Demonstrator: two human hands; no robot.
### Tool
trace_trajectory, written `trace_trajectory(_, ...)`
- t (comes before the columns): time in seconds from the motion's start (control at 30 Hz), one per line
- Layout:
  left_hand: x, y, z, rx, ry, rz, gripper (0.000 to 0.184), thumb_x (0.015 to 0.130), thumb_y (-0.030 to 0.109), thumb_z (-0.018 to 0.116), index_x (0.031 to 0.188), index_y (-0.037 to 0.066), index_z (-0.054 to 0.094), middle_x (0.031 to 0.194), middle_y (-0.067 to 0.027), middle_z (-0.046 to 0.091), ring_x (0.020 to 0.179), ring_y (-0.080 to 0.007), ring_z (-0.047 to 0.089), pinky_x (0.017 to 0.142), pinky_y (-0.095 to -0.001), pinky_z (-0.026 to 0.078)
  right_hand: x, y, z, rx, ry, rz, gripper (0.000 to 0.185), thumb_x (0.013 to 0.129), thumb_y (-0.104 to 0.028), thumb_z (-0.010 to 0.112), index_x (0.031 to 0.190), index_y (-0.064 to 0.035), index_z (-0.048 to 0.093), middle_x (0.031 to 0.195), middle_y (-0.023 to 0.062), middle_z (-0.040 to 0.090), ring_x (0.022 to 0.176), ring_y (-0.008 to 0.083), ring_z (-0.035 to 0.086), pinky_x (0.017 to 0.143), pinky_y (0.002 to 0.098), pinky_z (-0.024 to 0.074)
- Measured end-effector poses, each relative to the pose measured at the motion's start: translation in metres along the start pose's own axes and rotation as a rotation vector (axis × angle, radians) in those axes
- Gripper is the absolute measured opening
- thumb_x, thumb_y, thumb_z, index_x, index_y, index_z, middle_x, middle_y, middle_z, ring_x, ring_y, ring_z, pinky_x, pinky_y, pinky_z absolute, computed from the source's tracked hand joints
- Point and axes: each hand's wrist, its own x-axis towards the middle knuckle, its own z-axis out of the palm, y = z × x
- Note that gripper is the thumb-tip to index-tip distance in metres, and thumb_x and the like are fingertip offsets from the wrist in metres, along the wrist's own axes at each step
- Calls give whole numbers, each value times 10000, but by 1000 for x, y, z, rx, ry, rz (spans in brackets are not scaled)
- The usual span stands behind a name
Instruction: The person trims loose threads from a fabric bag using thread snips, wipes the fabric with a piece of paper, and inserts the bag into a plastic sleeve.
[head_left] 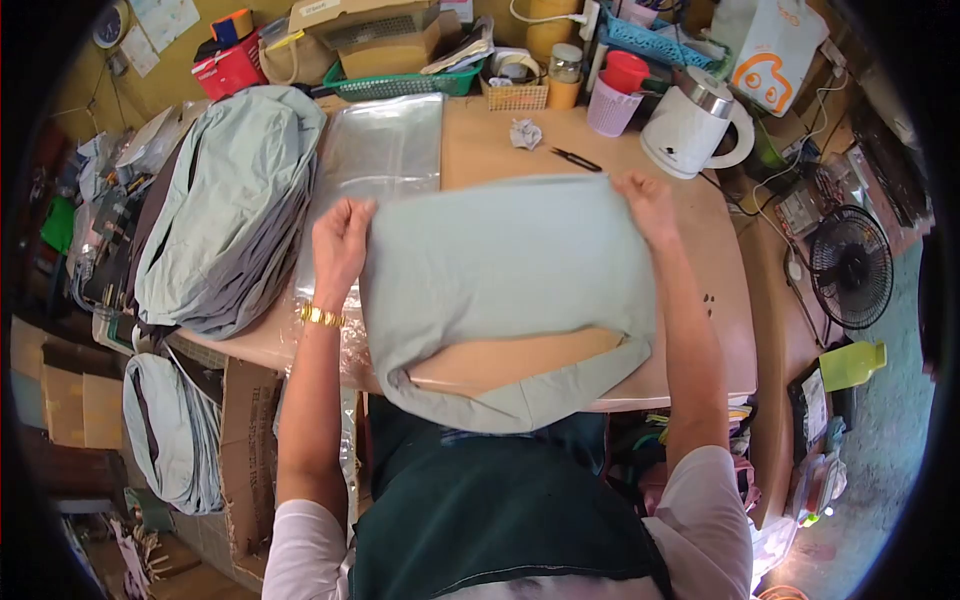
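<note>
A pale grey-green cloth piece (500,255) is stretched between my two hands over the front of the table. Its lower part hangs in a loop, with the tabletop showing through the gap. My left hand (340,245), with a gold watch (322,315) at the wrist, is closed on the upper left corner. My right hand (645,205) pinches the upper right corner. Just beyond the cloth's upper edge lie small dark thread snips (576,159). Clear plastic bags (385,140) lie flat beyond my left hand, partly covered by the cloth.
A thick pile of similar cloth pieces (230,200) stands at the left; another bundle (170,430) is lower down. A white kettle (685,130), a purple cup (612,108), a green basket (400,84) and crumpled paper (525,134) are at the back. A black fan (850,267) stands right.
</note>
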Motion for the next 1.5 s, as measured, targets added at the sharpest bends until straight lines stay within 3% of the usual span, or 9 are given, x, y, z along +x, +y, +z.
trace_trajectory(0.07,2,18,5,233,463,627,197,967,186,604,934,-8,617,911,-122,644,775,-218,571,682,-318,450,-20,-52,4,-347,196,-157,163,923,-153,655,909,10,656,739,36,632,707,116,548,681,261,447)
trace_trajectory(0.17,-15,49,-8,220,575,663,191,975,176,590,926,-8,611,878,-114,623,759,-231,573,667,-322,458,-54,-87,6,-353,389,-697,150,916,-132,657,903,16,640,779,73,631,726,124,572,679,270,472)
trace_trajectory(0.23,-60,62,-24,142,132,465,180,946,187,624,1001,15,617,919,-108,651,821,-241,601,690,-347,476,-110,-95,6,-88,-29,-218,165,886,-133,691,988,-18,630,923,124,650,888,322,631,806,380,502)
trace_trajectory(0.33,-116,69,-33,208,-478,444,250,886,249,703,1026,50,645,955,-89,690,901,-240,651,859,-374,488,-173,-93,23,-201,-397,-450,202,827,-134,737,990,-62,643,937,86,653,961,276,632,967,435,434)
trace_trajectory(0.9,-114,-41,-6,456,-139,630,201,902,228,658,777,71,671,638,-68,597,662,-268,618,1132,-518,283,-173,-32,34,-329,-296,-524,153,886,-57,661,755,-88,590,576,45,508,557,226,492,948,422,353)
trace_trajectory(1.17,-134,73,39,330,-224,646,343,881,352,673,1080,72,659,1024,-93,654,961,-297,608,865,-422,422,-172,-68,34,-370,-352,-553,160,884,-80,657,754,-61,565,656,54,518,626,240,522,959,465,338)
trace_trajectory(1.3,-120,75,77,181,-495,358,336,915,320,669,885,-14,677,720,-112,618,628,-235,535,593,-359,423,-179,-79,43,-472,16,-765,128,864,-72,683,774,-76,593,589,75,471,617,257,522,918,452,394)
trace_trajectory(1.37,-120,82,75,50,-506,242,367,931,303,664,783,-32,652,573,-111,457,529,-158,381,510,-337,350,-209,-63,44,-371,281,-540,101,888,-76,679,813,-59,613,688,93,551,642,234,575,781,400,480)
trace_trajectory(1.5,-125,81,69,7,-578,132,361,938,299,663,792,-31,654,594,-75,473,565,-104,368,510,-316,349,-261,-52,64,555,-445,310,240,996,-213,605,1000,26,627,911,110,683,711,164,662,594,283,526)
